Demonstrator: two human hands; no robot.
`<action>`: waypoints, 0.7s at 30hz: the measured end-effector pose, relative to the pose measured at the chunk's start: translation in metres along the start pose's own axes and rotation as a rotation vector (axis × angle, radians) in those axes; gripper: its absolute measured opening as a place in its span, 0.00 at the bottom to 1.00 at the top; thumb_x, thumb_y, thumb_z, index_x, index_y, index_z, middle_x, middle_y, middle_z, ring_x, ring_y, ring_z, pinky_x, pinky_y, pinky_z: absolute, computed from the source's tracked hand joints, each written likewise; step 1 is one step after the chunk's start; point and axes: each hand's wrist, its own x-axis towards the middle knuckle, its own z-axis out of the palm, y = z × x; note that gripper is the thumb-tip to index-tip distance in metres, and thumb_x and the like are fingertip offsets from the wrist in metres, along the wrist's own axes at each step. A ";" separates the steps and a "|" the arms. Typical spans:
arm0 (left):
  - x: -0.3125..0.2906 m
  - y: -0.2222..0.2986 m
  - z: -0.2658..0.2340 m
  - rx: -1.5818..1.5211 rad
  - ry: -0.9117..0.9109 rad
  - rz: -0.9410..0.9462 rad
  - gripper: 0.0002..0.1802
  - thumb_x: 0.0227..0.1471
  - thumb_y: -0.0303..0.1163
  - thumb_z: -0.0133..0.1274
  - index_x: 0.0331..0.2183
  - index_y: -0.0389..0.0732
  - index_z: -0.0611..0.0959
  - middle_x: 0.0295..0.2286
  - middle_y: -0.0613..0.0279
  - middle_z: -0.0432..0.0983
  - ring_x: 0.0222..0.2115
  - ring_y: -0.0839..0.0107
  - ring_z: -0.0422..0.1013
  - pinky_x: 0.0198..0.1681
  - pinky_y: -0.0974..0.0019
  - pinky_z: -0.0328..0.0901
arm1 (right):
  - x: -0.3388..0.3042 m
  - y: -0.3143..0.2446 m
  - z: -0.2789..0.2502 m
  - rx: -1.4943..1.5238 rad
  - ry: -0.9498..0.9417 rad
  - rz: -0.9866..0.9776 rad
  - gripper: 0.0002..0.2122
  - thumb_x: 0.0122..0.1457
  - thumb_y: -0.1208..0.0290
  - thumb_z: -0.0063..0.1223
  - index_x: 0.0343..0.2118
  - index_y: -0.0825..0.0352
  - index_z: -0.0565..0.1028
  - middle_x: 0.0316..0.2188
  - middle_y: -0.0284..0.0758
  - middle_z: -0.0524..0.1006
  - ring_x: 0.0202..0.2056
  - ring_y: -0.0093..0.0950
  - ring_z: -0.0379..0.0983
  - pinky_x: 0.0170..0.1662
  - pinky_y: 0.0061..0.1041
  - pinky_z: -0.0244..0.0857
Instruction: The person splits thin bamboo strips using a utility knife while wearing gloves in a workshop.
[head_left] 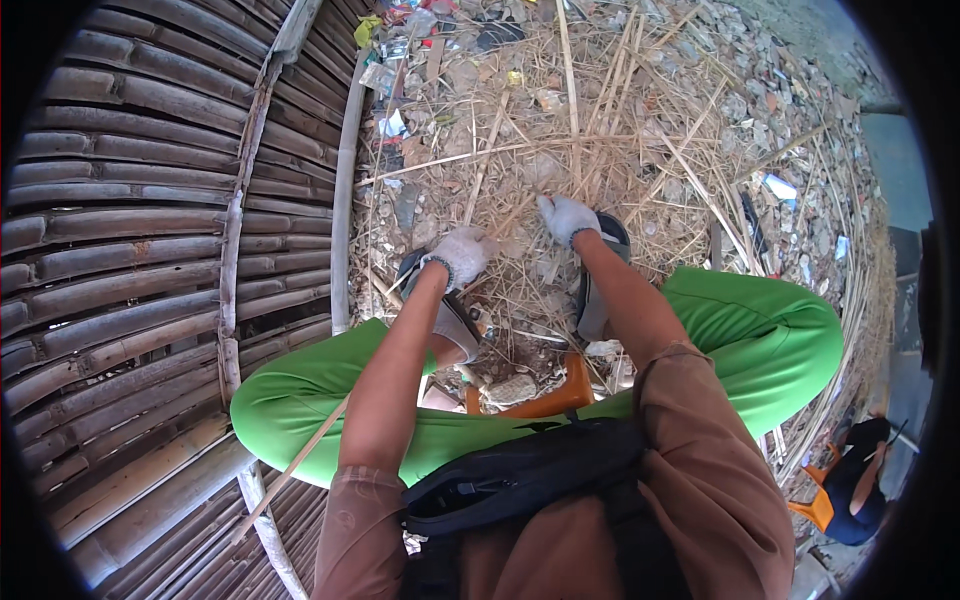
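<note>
My left hand (465,255), in a white knitted glove, is closed low over the ground litter. A thin bamboo strip (303,460) runs across my left thigh and behind that forearm, in line with the hand; its grip point is hidden. To the right and slightly farther off, my right hand (568,219), gloved likewise, has its fingers curled in beside my right sandal (612,236). What lies in its fingers is too small to make out. Pale straw and split strips (500,215) lie around and between both hands.
A slatted bamboo wall (140,240) rises along the left, with a pole (347,200) at its foot. I sit on a low orange stool (550,395). Rubble, plastic scraps and long strips (700,190) cover the ground ahead. Another person (860,480) sits at the lower right.
</note>
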 end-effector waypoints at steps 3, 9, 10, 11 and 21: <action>0.000 -0.002 0.004 -0.067 -0.021 -0.028 0.25 0.62 0.48 0.50 0.44 0.36 0.87 0.39 0.34 0.83 0.42 0.40 0.79 0.49 0.46 0.71 | -0.001 0.008 0.004 -0.034 -0.134 -0.106 0.33 0.72 0.39 0.33 0.48 0.63 0.84 0.47 0.50 0.84 0.51 0.51 0.80 0.57 0.48 0.72; -0.005 0.002 0.004 -0.025 -0.004 -0.006 0.25 0.64 0.47 0.48 0.45 0.36 0.87 0.40 0.35 0.83 0.43 0.41 0.79 0.50 0.48 0.71 | 0.018 0.009 -0.006 -0.100 -0.060 0.045 0.31 0.72 0.39 0.32 0.52 0.61 0.82 0.50 0.50 0.83 0.53 0.50 0.80 0.58 0.47 0.71; -0.005 0.001 0.005 -0.060 -0.013 -0.020 0.24 0.64 0.47 0.48 0.45 0.37 0.87 0.40 0.35 0.83 0.43 0.41 0.79 0.50 0.49 0.71 | 0.022 0.009 -0.009 -0.121 -0.032 0.091 0.31 0.72 0.39 0.33 0.53 0.61 0.82 0.50 0.49 0.83 0.53 0.49 0.80 0.58 0.47 0.71; -0.005 0.000 0.004 -0.093 -0.022 -0.030 0.24 0.64 0.46 0.48 0.45 0.37 0.87 0.40 0.36 0.83 0.43 0.41 0.79 0.50 0.49 0.71 | 0.027 0.007 -0.013 -0.115 -0.040 0.064 0.31 0.72 0.39 0.33 0.53 0.61 0.82 0.50 0.49 0.83 0.53 0.49 0.80 0.58 0.47 0.71; 0.007 -0.017 0.013 -0.365 -0.062 -0.064 0.16 0.67 0.43 0.56 0.37 0.39 0.84 0.17 0.71 0.67 0.14 0.76 0.60 0.17 0.65 0.54 | 0.021 0.003 -0.022 -0.144 -0.184 -0.122 0.31 0.73 0.40 0.33 0.54 0.61 0.82 0.51 0.47 0.83 0.53 0.47 0.80 0.59 0.45 0.71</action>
